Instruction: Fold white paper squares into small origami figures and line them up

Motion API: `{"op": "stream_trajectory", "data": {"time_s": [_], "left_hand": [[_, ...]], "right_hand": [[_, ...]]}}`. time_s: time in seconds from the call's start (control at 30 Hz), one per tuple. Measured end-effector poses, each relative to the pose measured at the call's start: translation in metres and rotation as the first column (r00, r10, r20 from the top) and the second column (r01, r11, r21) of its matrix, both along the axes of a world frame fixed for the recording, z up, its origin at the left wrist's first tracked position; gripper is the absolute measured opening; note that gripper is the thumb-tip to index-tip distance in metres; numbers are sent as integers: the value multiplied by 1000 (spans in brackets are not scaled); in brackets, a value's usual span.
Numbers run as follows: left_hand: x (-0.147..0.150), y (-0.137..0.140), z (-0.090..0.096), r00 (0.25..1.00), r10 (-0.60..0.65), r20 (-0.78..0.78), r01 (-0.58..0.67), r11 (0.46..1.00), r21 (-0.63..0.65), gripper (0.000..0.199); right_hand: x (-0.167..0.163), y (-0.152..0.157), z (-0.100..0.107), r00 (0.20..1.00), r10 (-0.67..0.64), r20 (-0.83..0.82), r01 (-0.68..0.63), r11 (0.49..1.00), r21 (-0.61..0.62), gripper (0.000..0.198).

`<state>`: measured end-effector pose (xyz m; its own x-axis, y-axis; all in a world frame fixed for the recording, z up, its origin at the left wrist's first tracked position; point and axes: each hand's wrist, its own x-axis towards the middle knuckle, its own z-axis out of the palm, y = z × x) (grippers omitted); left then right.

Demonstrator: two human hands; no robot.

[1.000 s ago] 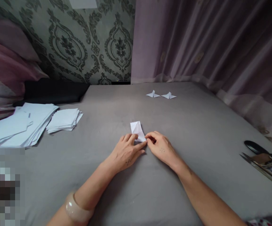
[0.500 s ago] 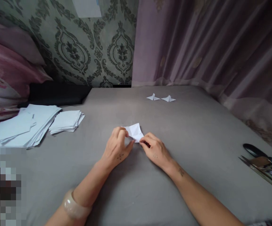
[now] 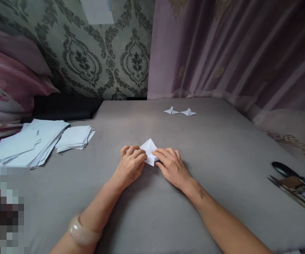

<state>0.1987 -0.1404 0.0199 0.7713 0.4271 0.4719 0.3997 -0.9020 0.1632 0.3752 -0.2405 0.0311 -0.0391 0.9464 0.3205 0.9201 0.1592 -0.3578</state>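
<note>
A small creased sheet of white paper (image 3: 149, 146) lies between my hands at the middle of the grey cloth, one corner pointing away from me. My left hand (image 3: 131, 160) has its fingers curled onto the paper's left edge. On the opposite side my right hand (image 3: 172, 163) grips the right edge, fingers on top and thumb below. Part of the paper is hidden under the fingers. Two folded white paper pieces with pointed wings, a left one (image 3: 171, 110) and a right one (image 3: 188, 112), stand farther back.
At the left are a large paper stack (image 3: 46, 141) and a smaller stack of paper squares (image 3: 74, 137). Behind them lies a black folded item (image 3: 67, 107). Scissors (image 3: 291, 194) and a black-handled tool (image 3: 284, 169) rest at the far right. A purple curtain (image 3: 194, 53) hangs behind.
The paper has turned so that a corner points away from me. My left fingers have come down onto its left edge, and my right fingers have moved over its right side.
</note>
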Motion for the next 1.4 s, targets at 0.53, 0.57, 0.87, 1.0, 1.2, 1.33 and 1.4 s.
{"op": "stream_trajectory", "data": {"time_s": [0.53,0.57,0.87,1.0,1.2,1.33,1.4], "left_hand": [[6,-13,6,986,-116,-123,116,993,-8,23],[7,-14,6,984,-109,-144,108,994,-13,24],[11,-21,5,984,-117,-133,114,993,-30,25],[11,-23,6,992,-77,-97,72,996,-53,20],[8,-23,10,993,-62,-102,51,993,-109,20],[7,-24,13,995,-34,-94,23,993,-113,18],[7,-23,13,996,-14,-89,3,993,-120,19]], "right_hand": [[9,2,-8,990,1,-144,-1,1000,4,38],[10,1,-6,992,-20,-121,20,1000,-5,40],[-3,-14,5,996,-84,-38,81,993,-89,32],[-7,-20,5,994,-98,46,104,981,-166,21],[-4,-21,5,994,-100,47,107,976,-188,13],[-3,-19,4,991,-135,4,133,970,-201,15],[-2,-18,3,987,-158,-23,150,966,-210,16]]}}
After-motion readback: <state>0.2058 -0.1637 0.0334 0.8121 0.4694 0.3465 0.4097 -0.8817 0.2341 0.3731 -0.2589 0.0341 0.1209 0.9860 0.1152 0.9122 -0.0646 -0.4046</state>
